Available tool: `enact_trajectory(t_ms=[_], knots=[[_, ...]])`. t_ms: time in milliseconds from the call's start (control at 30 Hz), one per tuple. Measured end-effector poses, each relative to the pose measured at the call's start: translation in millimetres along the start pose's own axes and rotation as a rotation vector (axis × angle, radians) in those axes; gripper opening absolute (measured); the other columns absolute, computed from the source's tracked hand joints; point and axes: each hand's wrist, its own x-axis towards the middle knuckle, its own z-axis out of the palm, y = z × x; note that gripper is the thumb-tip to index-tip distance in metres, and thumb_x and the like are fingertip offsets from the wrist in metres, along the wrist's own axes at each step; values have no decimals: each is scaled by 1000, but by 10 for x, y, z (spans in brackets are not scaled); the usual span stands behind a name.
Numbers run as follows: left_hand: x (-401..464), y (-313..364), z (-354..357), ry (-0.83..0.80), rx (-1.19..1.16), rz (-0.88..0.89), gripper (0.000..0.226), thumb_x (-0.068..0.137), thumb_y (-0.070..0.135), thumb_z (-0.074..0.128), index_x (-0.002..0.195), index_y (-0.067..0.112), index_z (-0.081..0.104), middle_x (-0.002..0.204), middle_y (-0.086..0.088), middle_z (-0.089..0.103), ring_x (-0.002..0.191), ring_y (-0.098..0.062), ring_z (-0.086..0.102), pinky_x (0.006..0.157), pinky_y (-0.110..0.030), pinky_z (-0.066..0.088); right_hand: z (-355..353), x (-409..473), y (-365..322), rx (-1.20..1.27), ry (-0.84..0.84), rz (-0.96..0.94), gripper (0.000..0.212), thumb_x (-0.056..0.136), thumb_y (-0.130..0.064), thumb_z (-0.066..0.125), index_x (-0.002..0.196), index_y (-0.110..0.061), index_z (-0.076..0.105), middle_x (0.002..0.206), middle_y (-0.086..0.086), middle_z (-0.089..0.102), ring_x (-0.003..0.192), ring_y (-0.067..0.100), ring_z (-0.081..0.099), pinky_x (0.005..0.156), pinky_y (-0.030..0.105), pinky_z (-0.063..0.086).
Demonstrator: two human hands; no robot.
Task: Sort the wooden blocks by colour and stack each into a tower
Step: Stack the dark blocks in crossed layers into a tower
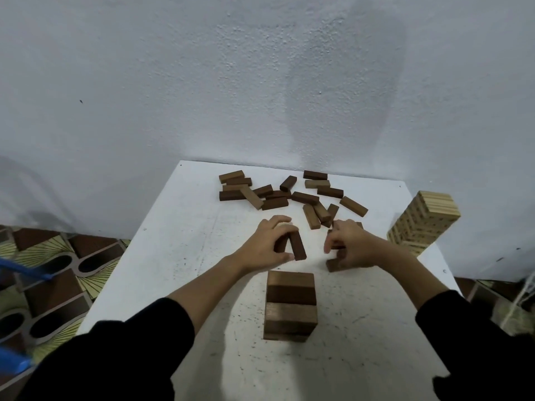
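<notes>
You are seated in what looks like a room of a home rather than a lab or workshop. A small white table (pixel 162 256), its top scuffed and speckled, stands pushed against a rough, white-painted plaster wall (pixel 260 82). On both sides the floor (pixel 52 273) shows patterned covering in brown and yellow-green with oval shapes. At the near left edge sits a blue plastic object (pixel 17 363), unidentifiable from here.
</notes>
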Motion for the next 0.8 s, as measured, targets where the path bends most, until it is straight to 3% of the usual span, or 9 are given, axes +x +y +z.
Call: enact_trajectory(t_ms=[133,300,500,600,667,800], knots=[[91,9,79,-142,261,36,59,84,44,66,138,34,45,153,2,20,127,-22,23,104,-38,34,121,-67,-20,-119,40,-20,29,79,-29,73,105,-22,63,103,-4,36,98,11,30,78,22,36],[74,45,77,-92,182,-12,46,85,30,68,128,25,55,149,-4,27,127,-26,22,104,-37,32,218,68,-191,-108,105,9,24,88,-28,60,105,-11,62,112,4,49,96,13,37,78,26,39],[-82,-83,-25,-57,70,-113,46,84,25,69,128,26,54,141,-6,34,124,-23,23,102,-33,29,294,349,-396,119,261,141,34,90,-35,60,109,-7,57,107,8,58,91,19,55,77,32,48],[-167,-146,-87,-51,24,-138,48,82,25,72,127,30,55,138,-3,35,122,-20,25,103,-34,33,297,414,-436,414,312,169,35,91,-22,61,119,-2,55,110,15,60,80,18,58,75,29,50],[-202,-177,-121,-72,8,-148,55,80,25,75,130,32,53,141,0,33,125,-20,25,106,-37,35,284,404,-442,573,301,142,38,91,-15,61,125,-2,52,118,14,57,71,17,59,66,24,51],[-209,-202,-136,-58,-104,-169,73,75,14,79,137,28,43,140,2,37,126,-18,31,105,-36,40,255,325,-426,632,157,52,68,81,-18,73,139,-11,39,139,5,44,88,15,60,71,20,50]])
